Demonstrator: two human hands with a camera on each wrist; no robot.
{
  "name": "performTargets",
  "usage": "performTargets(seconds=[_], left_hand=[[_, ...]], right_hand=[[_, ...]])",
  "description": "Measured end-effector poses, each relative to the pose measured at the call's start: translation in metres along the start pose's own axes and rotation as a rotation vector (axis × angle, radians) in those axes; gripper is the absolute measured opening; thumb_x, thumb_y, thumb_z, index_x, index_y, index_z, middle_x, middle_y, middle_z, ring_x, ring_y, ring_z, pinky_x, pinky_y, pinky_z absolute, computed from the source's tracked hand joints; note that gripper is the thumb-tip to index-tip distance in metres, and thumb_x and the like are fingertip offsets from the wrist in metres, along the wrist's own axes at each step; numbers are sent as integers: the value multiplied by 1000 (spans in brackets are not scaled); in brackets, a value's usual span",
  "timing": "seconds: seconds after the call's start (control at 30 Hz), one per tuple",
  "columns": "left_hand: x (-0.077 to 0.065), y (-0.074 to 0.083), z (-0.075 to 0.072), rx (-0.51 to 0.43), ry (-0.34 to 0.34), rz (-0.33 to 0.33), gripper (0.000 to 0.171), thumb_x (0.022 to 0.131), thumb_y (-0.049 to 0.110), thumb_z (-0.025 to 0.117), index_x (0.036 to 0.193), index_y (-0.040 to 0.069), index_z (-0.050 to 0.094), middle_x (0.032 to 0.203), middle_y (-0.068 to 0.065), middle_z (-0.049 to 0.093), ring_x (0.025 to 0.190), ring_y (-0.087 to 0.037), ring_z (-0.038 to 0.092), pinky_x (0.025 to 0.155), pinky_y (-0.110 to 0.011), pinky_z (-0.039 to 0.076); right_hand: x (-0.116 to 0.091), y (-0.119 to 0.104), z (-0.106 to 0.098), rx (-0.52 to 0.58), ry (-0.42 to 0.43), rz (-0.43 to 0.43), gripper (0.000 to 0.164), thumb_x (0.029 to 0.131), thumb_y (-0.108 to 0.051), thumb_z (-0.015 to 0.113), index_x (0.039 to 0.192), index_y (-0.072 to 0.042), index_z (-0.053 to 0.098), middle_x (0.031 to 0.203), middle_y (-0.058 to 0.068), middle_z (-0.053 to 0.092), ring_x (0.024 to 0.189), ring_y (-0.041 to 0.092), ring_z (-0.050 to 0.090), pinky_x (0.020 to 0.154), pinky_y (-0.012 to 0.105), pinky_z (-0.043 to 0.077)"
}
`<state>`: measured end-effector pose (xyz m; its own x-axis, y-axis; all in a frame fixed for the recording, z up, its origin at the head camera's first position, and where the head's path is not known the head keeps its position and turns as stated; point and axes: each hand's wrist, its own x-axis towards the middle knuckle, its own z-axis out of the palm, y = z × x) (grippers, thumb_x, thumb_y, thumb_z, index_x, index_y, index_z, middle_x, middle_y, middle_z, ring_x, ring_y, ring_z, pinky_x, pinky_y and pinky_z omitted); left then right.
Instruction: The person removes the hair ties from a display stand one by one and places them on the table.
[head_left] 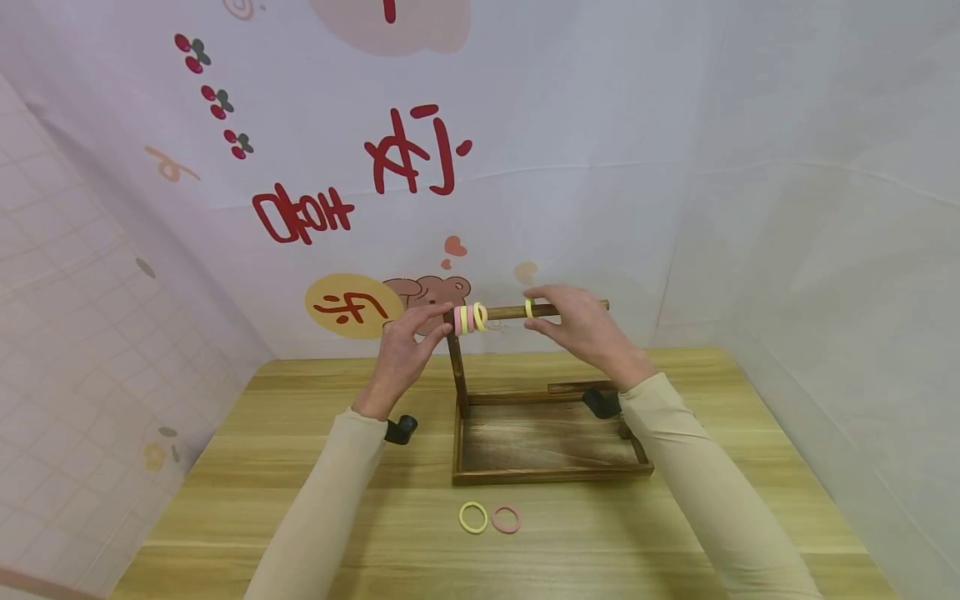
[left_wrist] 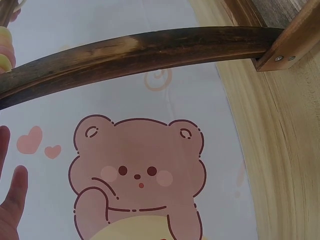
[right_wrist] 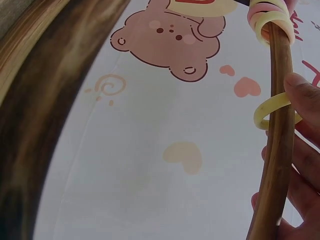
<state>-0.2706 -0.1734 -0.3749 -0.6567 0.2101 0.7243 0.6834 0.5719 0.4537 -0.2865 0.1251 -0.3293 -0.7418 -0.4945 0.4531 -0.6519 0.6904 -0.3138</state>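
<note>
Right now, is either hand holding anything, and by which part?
The right hand pinches a yellow ring by its rim, already threaded on the wooden bar. The left hand holds nothing, its fingertips by the bar's left end.

In the left wrist view only two fingertips of the left hand [left_wrist: 11, 200] show at the frame's edge, so its pose there cannot be told. The right hand [right_wrist: 300, 165] is cut off at the right edge, partly behind the wooden rod [right_wrist: 277, 125]. From the head camera, the yellow ring [head_left: 528, 308] is probably pinched, though fingers cover most of it.
</note>
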Motion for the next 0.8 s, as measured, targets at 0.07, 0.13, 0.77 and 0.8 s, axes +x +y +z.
performTargets(seconds=[0.07,0.13,0.77,0.8], left_hand=[[0,0,0,0,-1,-1,35,93,7,77,128,3,73,124,-15,73,123,-40,64,102,-56,50],[0,0,-1,1,-1,-2,35,93,7,77,128,3,73,124,-15,73,123,-40,64,102,-57,50],[0,0,-1,7,-11,-13,35,93,8,77,128,4,73,124,-13,73,124,-34,64,104,-53,50],[0,0,-1,7,-9,-11,35,93,8,77,127,4,73,124,-13,73,124,-35,64,104,-54,51]], right_hand=[[-1,0,-1,-3,1,2,48,94,-25,80,135,-4,66,132,14,69,123,35,63,104,53,48],[-1,0,-1,-6,2,4,48,94,-26,80,134,-4,67,132,14,69,122,34,64,104,53,49],[-6,6,-7,10,6,15,48,94,-24,80,135,-5,66,134,14,68,125,35,62,106,53,47],[-6,6,-7,10,6,18,48,94,-24,80,136,-5,66,134,14,68,125,35,62,106,53,47]])
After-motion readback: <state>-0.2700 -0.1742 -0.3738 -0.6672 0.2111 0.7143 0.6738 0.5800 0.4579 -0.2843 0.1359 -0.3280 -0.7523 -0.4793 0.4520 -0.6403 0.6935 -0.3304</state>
